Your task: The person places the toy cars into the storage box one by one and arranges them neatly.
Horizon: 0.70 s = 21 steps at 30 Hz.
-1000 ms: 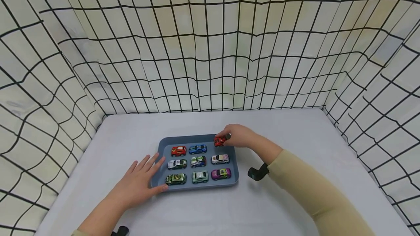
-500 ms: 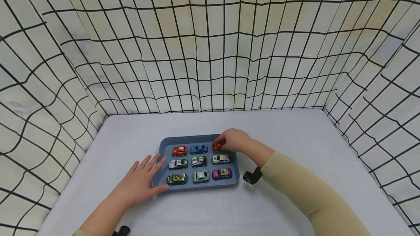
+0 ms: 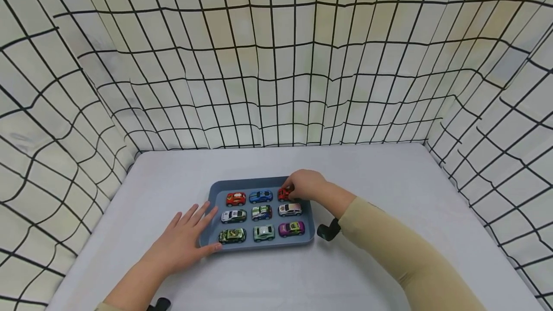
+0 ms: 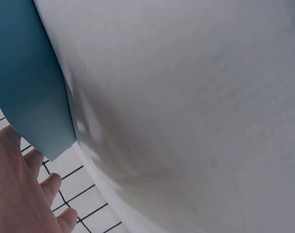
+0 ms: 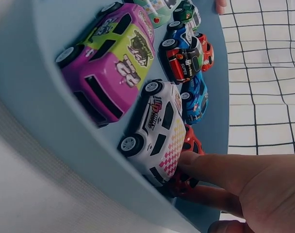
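A blue-grey tray holds several small toy cars in rows. At its far right corner my right hand pinches a red toy car between thumb and fingers. The right wrist view shows the thumb on that red toy car, partly hidden behind a white checkered toy car. My left hand has its fingers spread and touches the tray's left edge. In the left wrist view, the left hand's fingers lie beside the tray's outer wall.
A blue toy car stands left of the red one in the far row. The purple toy car sits at the near right. A white cloth covers the table, and black-lined netting surrounds it.
My right hand has moved slightly left and down with the red car, from above the tray's far right corner to the far row. The left hand has stayed in place.
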Motion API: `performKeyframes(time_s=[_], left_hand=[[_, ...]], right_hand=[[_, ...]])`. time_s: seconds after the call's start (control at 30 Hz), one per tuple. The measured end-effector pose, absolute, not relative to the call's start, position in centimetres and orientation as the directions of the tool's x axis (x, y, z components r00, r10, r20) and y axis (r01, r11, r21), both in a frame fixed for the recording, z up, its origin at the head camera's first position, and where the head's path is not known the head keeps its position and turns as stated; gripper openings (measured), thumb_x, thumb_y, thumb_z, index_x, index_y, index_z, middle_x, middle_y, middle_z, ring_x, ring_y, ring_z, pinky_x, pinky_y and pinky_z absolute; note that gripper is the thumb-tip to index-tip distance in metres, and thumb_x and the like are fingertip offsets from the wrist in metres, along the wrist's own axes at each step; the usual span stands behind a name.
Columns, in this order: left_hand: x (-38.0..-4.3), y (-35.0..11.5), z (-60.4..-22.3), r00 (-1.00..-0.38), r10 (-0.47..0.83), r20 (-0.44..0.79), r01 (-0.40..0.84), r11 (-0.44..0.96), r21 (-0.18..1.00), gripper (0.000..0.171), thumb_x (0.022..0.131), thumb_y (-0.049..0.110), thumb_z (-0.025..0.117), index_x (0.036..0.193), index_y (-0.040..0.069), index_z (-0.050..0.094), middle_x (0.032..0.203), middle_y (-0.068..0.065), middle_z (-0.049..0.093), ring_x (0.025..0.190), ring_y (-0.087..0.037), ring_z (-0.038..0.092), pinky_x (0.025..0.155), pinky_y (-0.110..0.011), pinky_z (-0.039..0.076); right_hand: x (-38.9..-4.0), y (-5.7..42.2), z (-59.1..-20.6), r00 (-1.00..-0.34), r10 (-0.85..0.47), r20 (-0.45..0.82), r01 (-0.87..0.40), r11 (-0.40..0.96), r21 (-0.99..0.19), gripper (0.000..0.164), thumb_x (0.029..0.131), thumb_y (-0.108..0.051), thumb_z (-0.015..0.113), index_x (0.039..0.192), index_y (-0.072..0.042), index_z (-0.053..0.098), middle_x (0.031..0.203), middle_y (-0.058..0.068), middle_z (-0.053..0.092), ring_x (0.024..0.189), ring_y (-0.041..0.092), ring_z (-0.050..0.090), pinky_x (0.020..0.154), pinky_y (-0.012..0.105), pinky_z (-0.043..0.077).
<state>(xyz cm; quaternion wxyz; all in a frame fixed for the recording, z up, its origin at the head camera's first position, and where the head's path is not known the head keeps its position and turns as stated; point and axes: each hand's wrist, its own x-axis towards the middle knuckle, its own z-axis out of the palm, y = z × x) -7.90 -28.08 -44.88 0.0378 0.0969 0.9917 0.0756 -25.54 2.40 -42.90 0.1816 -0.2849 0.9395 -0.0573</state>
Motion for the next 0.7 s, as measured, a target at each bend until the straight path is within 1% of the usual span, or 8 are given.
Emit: performKeyframes(time_s=[0.23, 0.57, 0.7], left_hand=[[-7.64, -28.17, -44.96, -0.976, 0.209, -0.054, 0.199, 0.968, 0.154, 0.102, 0.080, 0.085, 0.045, 0.156, 0.019, 0.034, 0.161, -0.012, 0.028, 0.146, -0.042, 0.024, 0.114, -0.067, 0.016], [-7.56, -28.15, -44.78, -0.976, 0.206, -0.063, 0.194, 0.967, 0.164, 0.102, 0.080, 0.084, 0.048, 0.156, 0.017, 0.034, 0.161, -0.012, 0.029, 0.146, -0.043, 0.023, 0.114, -0.068, 0.017], [-7.45, -28.15, -44.75, -0.976, 0.206, -0.066, 0.193, 0.967, 0.165, 0.102, 0.080, 0.084, 0.048, 0.156, 0.017, 0.034, 0.161, -0.013, 0.029, 0.146, -0.042, 0.023, 0.114, -0.067, 0.017]], right_hand=[[-25.33, 2.51, -43.13, -0.771, -0.564, -0.297, -0.531, 0.826, -0.189, 0.036, 0.091, -0.030, 0.073, 0.127, -0.028, 0.070, 0.117, -0.005, 0.070, 0.104, 0.013, 0.062, 0.085, 0.035, 0.054], [-25.37, 2.37, -43.28, -0.758, -0.586, -0.285, -0.539, 0.810, -0.232, 0.034, 0.092, -0.027, 0.073, 0.126, -0.028, 0.071, 0.116, -0.006, 0.070, 0.102, 0.012, 0.063, 0.086, 0.033, 0.054], [-25.16, 2.57, -43.26, -0.764, -0.586, -0.269, -0.532, 0.809, -0.250, 0.033, 0.092, -0.029, 0.072, 0.125, -0.027, 0.071, 0.117, -0.005, 0.069, 0.107, 0.014, 0.062, 0.091, 0.035, 0.053]])
